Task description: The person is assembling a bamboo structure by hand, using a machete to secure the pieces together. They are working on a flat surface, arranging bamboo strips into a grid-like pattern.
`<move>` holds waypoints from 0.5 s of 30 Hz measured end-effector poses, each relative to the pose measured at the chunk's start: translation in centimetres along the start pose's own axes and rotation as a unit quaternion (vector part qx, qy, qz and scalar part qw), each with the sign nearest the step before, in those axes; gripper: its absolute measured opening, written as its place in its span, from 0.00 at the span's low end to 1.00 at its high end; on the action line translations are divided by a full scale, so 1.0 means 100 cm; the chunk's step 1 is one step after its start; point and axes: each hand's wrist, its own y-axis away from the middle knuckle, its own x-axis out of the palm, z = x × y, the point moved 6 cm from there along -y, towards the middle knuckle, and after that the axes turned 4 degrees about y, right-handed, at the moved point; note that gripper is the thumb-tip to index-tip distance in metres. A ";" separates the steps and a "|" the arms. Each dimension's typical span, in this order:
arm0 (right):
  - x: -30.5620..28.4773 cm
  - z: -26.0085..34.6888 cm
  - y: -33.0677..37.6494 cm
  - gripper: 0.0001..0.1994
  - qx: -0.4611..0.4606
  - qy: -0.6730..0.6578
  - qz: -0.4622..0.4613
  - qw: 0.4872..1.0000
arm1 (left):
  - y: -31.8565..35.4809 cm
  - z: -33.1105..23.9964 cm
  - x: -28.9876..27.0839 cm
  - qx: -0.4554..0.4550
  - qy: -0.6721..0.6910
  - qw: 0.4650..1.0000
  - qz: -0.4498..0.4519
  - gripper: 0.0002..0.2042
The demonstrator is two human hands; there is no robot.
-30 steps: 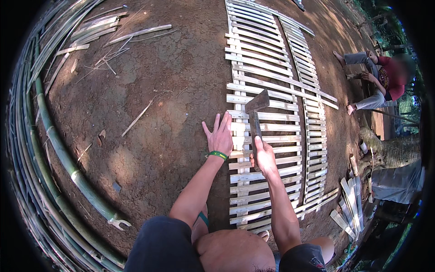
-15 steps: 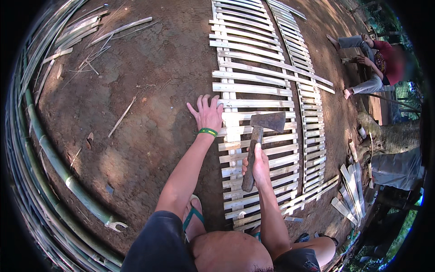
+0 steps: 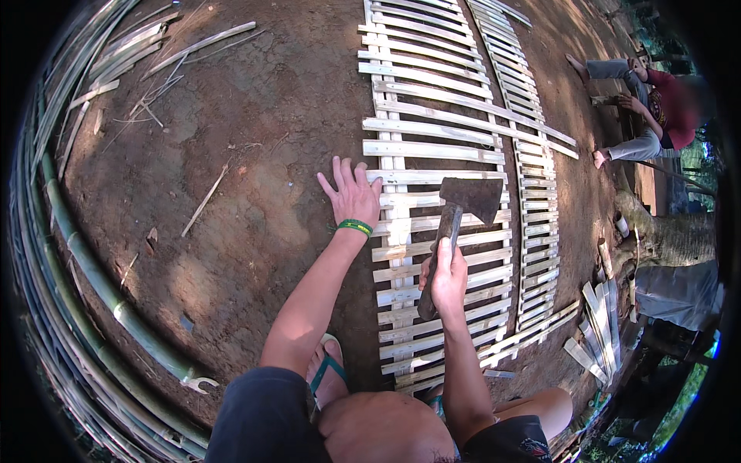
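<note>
Two hands (image 3: 356,199) (image 3: 448,284) and one hatchet (image 3: 474,199) near centre; one wristband (image 3: 355,225); two slat panels (image 3: 432,150) (image 3: 539,206) toward one o'clock; one seated person (image 3: 658,104) at two o'clock.

Outdoor work yard: bare earth (image 3: 258,201), bamboo poles (image 3: 141,332).

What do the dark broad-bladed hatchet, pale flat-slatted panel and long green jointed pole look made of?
Hatchet: probably steel head, dull and brown-stained; its dark, worn handle may be wood.
Panel: likely split bamboo, unpainted, judging by its pale, streaked surface.
Pole: bamboo by its look, smooth, with pale ringed joints.
</note>
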 end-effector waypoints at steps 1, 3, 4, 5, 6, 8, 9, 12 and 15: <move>0.004 0.004 0.002 0.21 -0.040 -0.012 -0.013 0.999 | 0.000 0.000 -0.003 0.008 0.000 1.000 -0.009 0.24; 0.002 -0.044 -0.014 0.22 -0.077 0.091 -0.023 0.993 | -0.002 -0.015 0.001 0.018 0.003 1.000 -0.012 0.24; 0.009 -0.051 -0.019 0.22 -0.003 0.115 0.023 0.993 | 0.000 -0.014 0.001 0.017 -0.003 1.000 -0.013 0.24; 0.017 -0.054 -0.021 0.24 0.065 0.145 0.073 0.985 | 0.001 -0.011 0.000 0.009 0.000 1.000 -0.004 0.24; 0.020 -0.042 -0.021 0.25 0.094 0.078 0.082 0.989 | 0.003 -0.006 0.001 0.000 0.003 1.000 0.003 0.24; 0.022 -0.031 -0.016 0.27 0.158 -0.053 0.097 0.981 | 0.002 -0.001 0.003 -0.014 0.010 1.000 0.012 0.24; 0.025 -0.023 -0.010 0.29 0.158 -0.134 0.097 0.974 | 0.002 0.000 0.004 -0.020 0.015 1.000 0.014 0.24; 0.030 -0.015 -0.002 0.30 0.119 -0.266 0.058 0.955 | 0.002 -0.003 0.005 -0.024 0.022 0.999 0.011 0.23; 0.042 -0.048 -0.002 0.30 0.210 -0.220 0.087 0.949 | 0.001 -0.006 0.004 -0.023 0.035 0.999 0.006 0.23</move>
